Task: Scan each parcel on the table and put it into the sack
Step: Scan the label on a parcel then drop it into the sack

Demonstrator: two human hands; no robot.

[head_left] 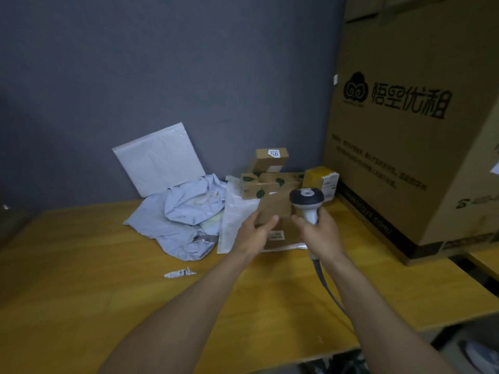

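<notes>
Both hands are out over the yellow wooden tabletop (81, 265), near its far edge. The left hand (252, 234) grips a flat brown parcel (278, 211) by its left edge, thumb pressed on the near face and the other fingers (255, 215) curled behind it. The parcel stands tilted, with a small label near its lower edge. I cannot tell whether its bottom rests on the tabletop or is lifted clear. The right hand (321, 234) is clenched round the pale handle of a scanner (306, 197), whose dark head sits just beside the parcel's upper right corner. A grey cable (324, 282) runs from the handle back along the right forearm. Just left of the held parcel lies a clear plastic pouch (232, 214), and touching that is a crumpled pale-blue bag (183, 209). A white padded mailer (159, 157) leans against the grey wall (162, 63) behind the bag. Behind the held parcel is a leaf-printed box (264, 184) with a small brown box (271, 157) on top, white label facing up. Just right of them is a yellow box (321, 180) with a white label on its side. A large printed carton (405, 130) stands at the right end, close to the yellow box. A torn scrap of label (179, 273) lies alone nearer me, well apart from the pile.
</notes>
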